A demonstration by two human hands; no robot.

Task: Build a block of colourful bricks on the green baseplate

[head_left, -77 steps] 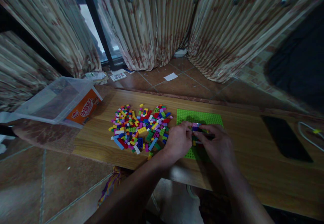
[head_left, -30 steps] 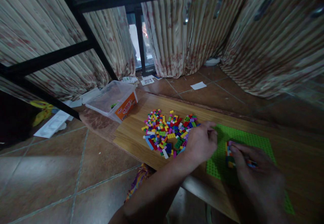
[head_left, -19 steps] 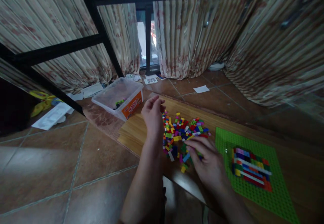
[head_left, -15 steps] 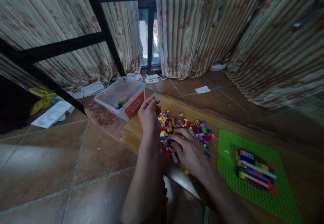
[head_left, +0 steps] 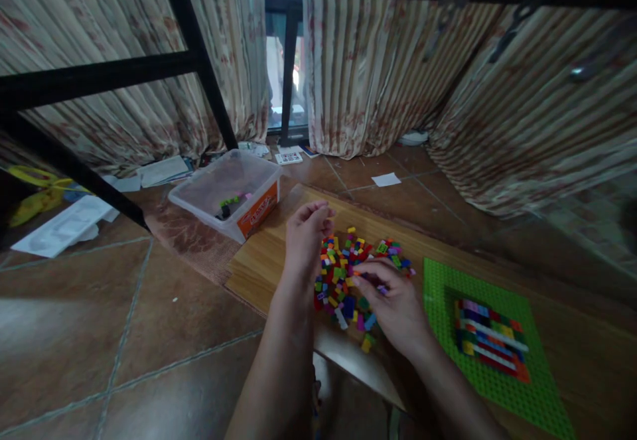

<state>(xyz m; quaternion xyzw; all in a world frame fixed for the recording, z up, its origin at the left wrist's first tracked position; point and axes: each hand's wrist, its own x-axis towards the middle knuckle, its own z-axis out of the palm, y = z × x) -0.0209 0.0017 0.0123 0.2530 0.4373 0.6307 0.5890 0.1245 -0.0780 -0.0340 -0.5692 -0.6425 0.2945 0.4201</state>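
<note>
Room: I see a tiled floor (head_left: pixel 99 334), striped curtains (head_left: pixel 358 68) and a low wooden tabletop (head_left: pixel 263 261) under a dark frame
Brick pile: loose small building bricks (head_left: pixel 348 264) in many colours, heaped on the tabletop between my hands, within easy reach of both
Left hand: my left hand (head_left: pixel 306 237) hovers at the pile's left edge, fingers curled loosely inward; I cannot tell whether it holds a brick
Right hand: my right hand (head_left: pixel 393 304) lies over the pile's near right side, fingertips drawn together, seemingly pinching a small brick
Baseplate: green studded baseplate (head_left: pixel 448 307) to the right, flat on the tabletop
Built block: striped slab of stacked bricks (head_left: pixel 490 340) pressed onto the baseplate, well apart from both hands
Bin: clear plastic bin (head_left: pixel 226 191) at the tabletop's far left, a few bricks inside
</note>
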